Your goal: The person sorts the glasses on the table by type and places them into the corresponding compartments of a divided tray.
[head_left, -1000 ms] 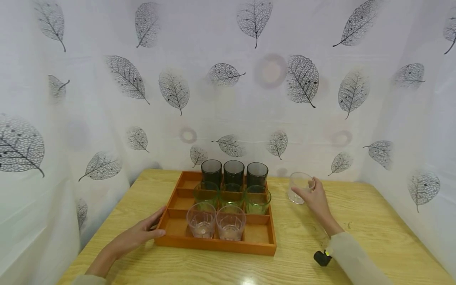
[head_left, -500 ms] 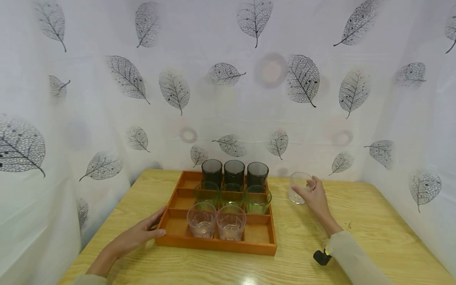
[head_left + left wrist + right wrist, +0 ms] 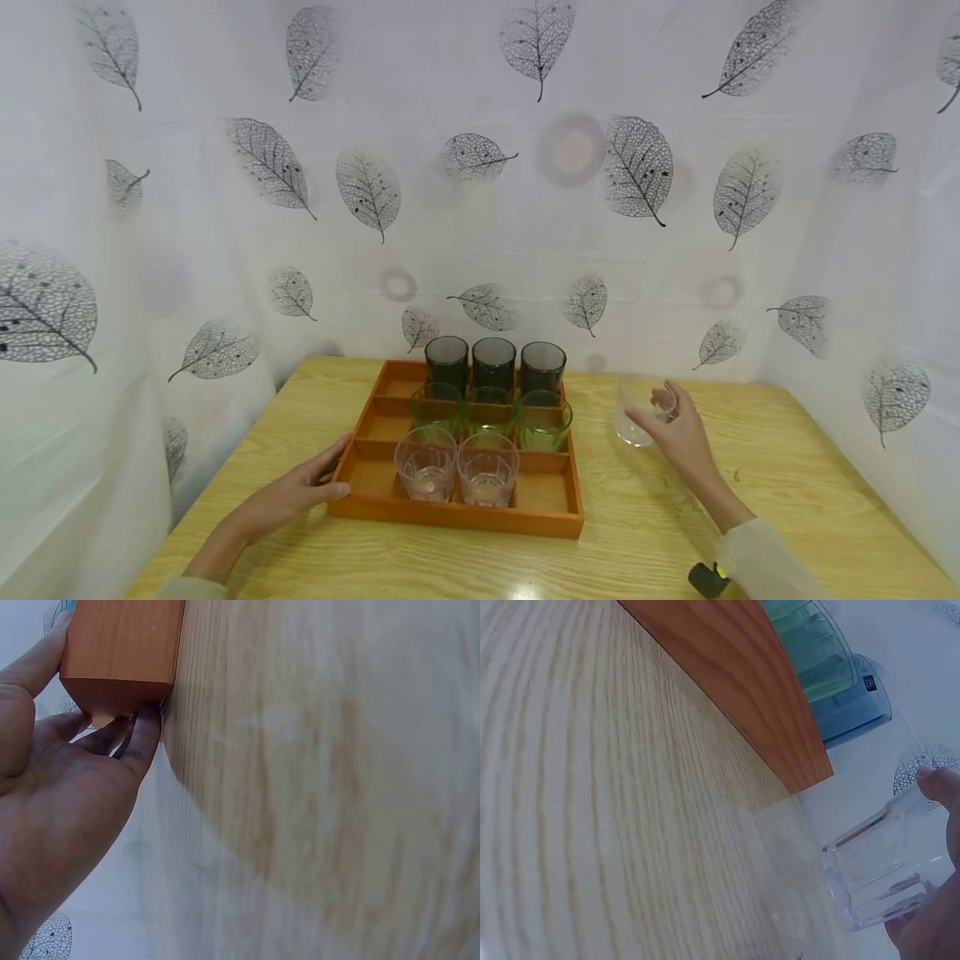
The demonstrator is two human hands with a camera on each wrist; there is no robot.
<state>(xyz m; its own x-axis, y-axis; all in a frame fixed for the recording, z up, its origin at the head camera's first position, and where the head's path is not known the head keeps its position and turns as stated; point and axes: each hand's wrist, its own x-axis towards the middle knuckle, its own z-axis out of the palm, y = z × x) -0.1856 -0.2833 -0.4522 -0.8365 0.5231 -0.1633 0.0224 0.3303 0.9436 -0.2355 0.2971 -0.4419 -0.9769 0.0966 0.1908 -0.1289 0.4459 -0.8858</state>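
Note:
In the head view my left hand grips the front left corner of an orange-brown wooden tray. The left wrist view shows thumb and curled fingers on either side of the tray's corner. To the right of the tray, my right hand pinches a clear drinking glass by its upper part. That glass appears upright in the head view; whether its base touches the table I cannot tell. Standing in the tray are dark grey glasses at the back, green glasses midway, and two pinkish clear glasses in front.
Thin dividers split the tray into compartments; the front right compartment holds no glass. A small black object is beside the right sleeve. Behind the wooden table hangs a white curtain with leaf prints.
My right hand has drawn the clear glass a little nearer to me and slightly right. The black object by the right sleeve has shifted along with that arm. My left hand and the tray stay still.

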